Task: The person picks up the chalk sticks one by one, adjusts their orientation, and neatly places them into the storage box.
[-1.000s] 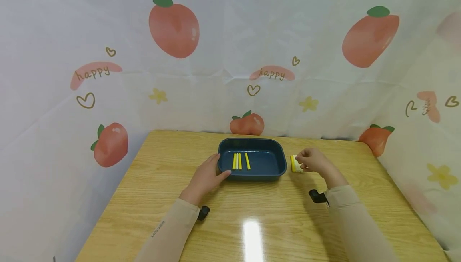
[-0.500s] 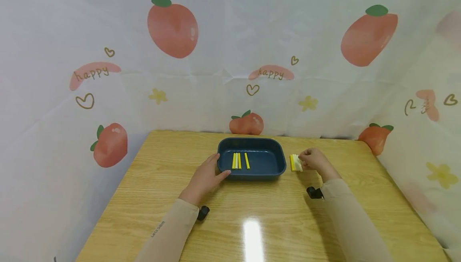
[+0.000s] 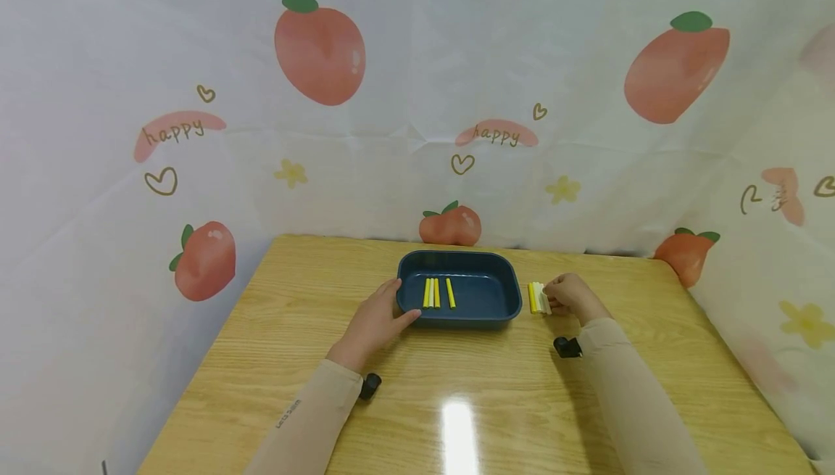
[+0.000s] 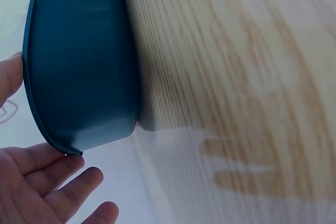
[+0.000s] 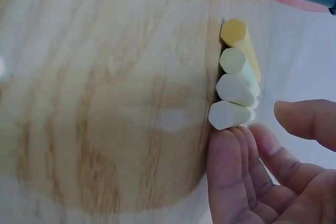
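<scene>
My left hand [image 3: 370, 324] rests at the left end of a dark blue tray [image 3: 485, 292], thumb at its near rim and fingertips at the corner. The fingers [image 4: 71, 192] look fairly straight and spread. Inside the tray, yellow and white chalk sticks [image 3: 431, 293] lie together, with a single yellow chalk stick [image 3: 451, 293] apart to their right. Right of the tray, a yellow chalk stick [image 5: 234, 32] and several white ones lie side by side. My right hand [image 3: 572, 298] touches the outermost white chalk stick [image 5: 224, 115] with its fingertips; its thumb [image 5: 307, 119] stands off the row.
The wooden table [image 3: 417, 388] has a bright light reflection near its front. A white curtain [image 3: 391, 98] printed with fruit stands behind the table and along its sides. Black wrist cameras [image 3: 566, 347] sit on both wrists.
My right hand has shifted slightly beside the row, and its fingers have come down against the outer side. The white chalk sticks now show as a neater row. My left hand keeps its place.
</scene>
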`<state>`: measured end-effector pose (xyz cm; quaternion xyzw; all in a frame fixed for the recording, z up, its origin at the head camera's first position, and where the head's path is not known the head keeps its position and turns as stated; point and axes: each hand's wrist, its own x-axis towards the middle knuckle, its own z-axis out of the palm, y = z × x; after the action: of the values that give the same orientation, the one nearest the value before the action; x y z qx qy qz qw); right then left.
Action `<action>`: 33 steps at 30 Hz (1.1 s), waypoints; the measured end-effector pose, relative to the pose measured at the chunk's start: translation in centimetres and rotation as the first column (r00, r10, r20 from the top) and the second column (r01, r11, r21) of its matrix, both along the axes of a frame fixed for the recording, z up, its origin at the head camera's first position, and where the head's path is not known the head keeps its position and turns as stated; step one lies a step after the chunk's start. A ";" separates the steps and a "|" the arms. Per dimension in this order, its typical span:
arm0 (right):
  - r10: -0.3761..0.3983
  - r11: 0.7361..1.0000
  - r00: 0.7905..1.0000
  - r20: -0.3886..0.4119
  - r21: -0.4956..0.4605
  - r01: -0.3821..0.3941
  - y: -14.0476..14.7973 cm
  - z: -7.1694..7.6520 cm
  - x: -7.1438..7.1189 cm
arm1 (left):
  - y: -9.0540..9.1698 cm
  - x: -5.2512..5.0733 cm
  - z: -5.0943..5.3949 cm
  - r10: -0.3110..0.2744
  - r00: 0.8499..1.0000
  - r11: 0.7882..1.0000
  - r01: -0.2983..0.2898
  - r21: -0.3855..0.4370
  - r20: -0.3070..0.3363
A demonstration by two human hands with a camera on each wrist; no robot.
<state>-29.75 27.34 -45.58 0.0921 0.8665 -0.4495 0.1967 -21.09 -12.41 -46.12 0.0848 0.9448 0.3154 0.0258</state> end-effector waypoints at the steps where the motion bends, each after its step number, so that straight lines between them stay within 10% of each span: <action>1: -0.001 1.000 1.000 0.003 0.004 0.001 0.0 0.0 -0.1 | 0.0 0.0 0.0 -0.001 1.000 1.000 0.001 0.003 0.000; 33: 0.024 0.990 1.000 0.019 0.141 -0.027 0.7 -0.5 -0.5 | 0.0 -0.1 -0.1 0.001 1.000 1.000 -0.001 -0.012 -0.012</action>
<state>-30.28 28.01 -46.05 0.0985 0.8955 -0.3836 0.2028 -21.20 -12.40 -46.20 0.0862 0.9468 0.3094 0.0203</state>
